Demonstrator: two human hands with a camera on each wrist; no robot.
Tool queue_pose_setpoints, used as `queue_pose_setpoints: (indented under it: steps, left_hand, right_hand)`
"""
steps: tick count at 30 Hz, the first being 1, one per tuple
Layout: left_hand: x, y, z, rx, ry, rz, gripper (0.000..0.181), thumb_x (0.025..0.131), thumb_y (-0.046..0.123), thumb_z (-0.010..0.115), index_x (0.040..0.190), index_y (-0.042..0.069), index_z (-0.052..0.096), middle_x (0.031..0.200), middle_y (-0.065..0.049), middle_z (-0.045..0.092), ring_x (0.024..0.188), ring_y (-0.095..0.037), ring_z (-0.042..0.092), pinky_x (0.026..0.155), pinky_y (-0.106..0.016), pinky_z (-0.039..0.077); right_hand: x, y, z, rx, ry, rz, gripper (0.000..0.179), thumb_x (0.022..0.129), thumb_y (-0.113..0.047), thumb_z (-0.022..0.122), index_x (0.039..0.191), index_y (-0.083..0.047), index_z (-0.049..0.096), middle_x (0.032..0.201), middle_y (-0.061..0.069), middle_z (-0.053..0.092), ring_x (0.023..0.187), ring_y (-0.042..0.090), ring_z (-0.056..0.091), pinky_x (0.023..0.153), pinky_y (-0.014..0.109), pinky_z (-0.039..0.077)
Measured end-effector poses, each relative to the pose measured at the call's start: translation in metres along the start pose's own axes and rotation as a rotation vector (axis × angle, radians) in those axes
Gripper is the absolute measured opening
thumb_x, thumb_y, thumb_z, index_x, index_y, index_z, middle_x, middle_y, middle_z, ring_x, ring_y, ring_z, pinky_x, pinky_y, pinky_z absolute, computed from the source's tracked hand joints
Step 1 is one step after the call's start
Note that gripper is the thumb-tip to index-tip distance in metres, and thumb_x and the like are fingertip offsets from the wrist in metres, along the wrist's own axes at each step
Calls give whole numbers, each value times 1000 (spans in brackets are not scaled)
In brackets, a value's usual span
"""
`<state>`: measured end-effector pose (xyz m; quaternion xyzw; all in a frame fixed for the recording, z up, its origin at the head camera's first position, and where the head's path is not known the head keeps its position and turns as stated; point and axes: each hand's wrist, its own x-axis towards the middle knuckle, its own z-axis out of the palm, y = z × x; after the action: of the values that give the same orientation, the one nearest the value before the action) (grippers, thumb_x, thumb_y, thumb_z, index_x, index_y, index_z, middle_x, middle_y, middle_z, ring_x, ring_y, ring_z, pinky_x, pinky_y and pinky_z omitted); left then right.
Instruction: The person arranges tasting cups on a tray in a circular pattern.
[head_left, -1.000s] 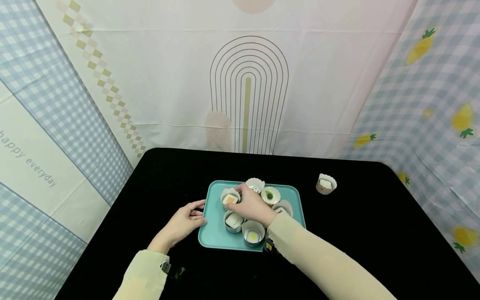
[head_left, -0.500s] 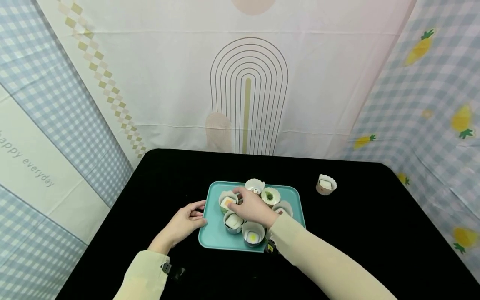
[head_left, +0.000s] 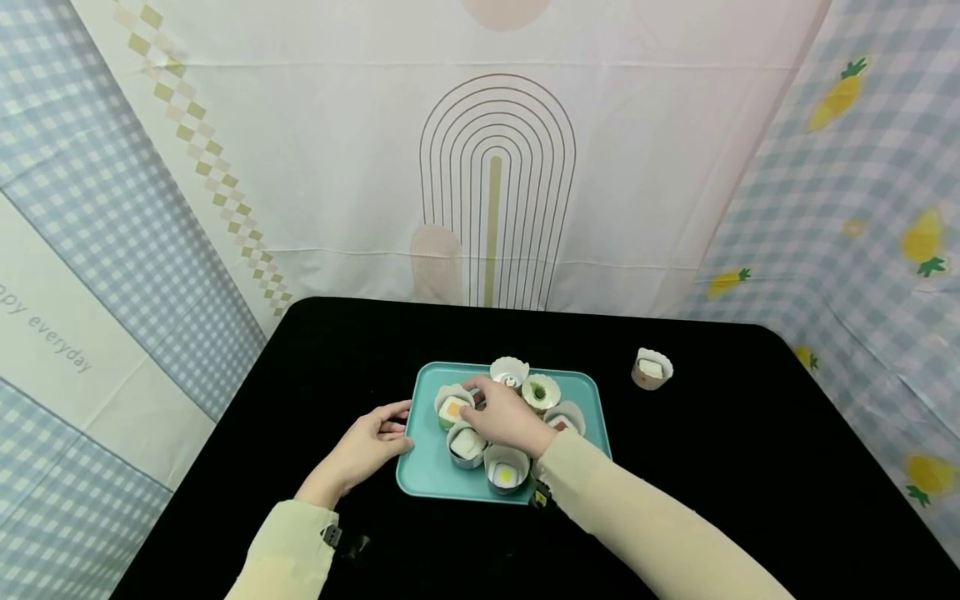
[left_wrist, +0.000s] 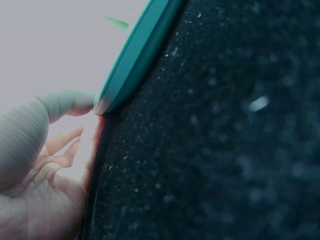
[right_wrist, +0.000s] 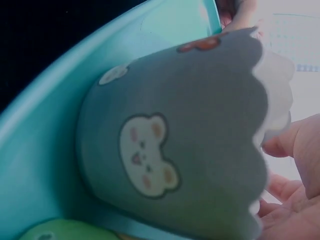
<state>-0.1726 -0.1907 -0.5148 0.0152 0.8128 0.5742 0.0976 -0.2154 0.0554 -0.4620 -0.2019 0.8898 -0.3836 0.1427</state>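
Observation:
A teal tray [head_left: 427,475] lies on the black table with several paper cups on it. The left hand [head_left: 363,446] is at the tray's left edge, its thumb and fingertips touching the rim, as the left wrist view also shows. The right hand [head_left: 510,417] reaches over the cups; its thumb and index finger stand apart beside a paper cup [head_left: 445,390] holding a white square piece with an orange patch. Below that is a cup with a plain white piece [head_left: 468,444]. A bear-printed cup [right_wrist: 215,120] fills the right wrist view, hiding part of the fingers.
Other cups on the tray include one with a yellow-dotted piece [head_left: 507,468], one with a green item [head_left: 540,392], one at the back [head_left: 509,368] and one at the right [head_left: 572,412]. Another cup [head_left: 651,369] stands on the table at the right.
The cup with the orange-patched piece has shifted slightly left and toward the viewer. The right thumb has drawn back to the right across it. The left hand and tray look unchanged.

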Motion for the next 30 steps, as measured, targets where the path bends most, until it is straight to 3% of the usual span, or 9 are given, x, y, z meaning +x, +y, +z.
queue_pose_setpoints:
  steps: [21, 26, 30]
  left_hand:
    - [2, 0, 0, -1, 6, -14, 62, 86, 10, 71, 143, 15, 48, 127, -5, 53, 100, -18, 58, 82, -32, 52]
    - [1, 0, -1, -1, 3, -9, 62, 86, 10, 71, 143, 15, 48, 127, -6, 53, 100, -19, 58, 83, -33, 52]
    - [0, 1, -1, 1, 1, -9, 63, 86, 10, 71, 143, 15, 47, 127, -6, 53, 100, -18, 58, 83, -33, 52]
  right_hand:
    - [-3, -3, 3, 26, -39, -44, 41, 99, -21, 56, 137, -7, 49, 109, 7, 57, 95, 18, 57, 74, 33, 50]
    - [-5, -4, -6, 43, -27, -24, 44, 99, -26, 57, 138, -7, 49, 118, 9, 57, 105, 22, 57, 81, 35, 51]
    - [-11, -3, -22, 51, 41, -5, 47, 97, -30, 60, 138, -9, 49, 121, 9, 57, 107, 22, 56, 85, 37, 50]
